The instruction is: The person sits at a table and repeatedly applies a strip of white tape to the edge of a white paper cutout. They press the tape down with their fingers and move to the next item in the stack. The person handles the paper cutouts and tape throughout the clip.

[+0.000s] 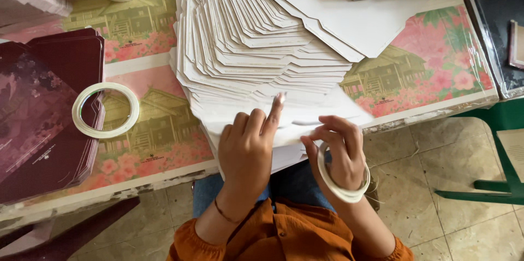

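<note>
Step in hand, as judged: taping die-cut card blanks. Fanned stack of white card blanks (256, 48) at surface's near edge. Left hand (248, 146), fingers curled, forefinger pressing front blank. Right hand (338, 149), tape roll (343, 180) ringing it, fingers pinching the blank's edge. Next move calls for steady alignment.

Craft workshop: stacked die-cut card blanks (256, 48), tape roll (105, 110).

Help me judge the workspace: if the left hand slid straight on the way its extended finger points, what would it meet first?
The left hand points up and slightly right over the sheet it presses. First in that line is probably the fanned stack of white die-cut card blanks, just beyond the fingertip; height is hard to judge.
</note>
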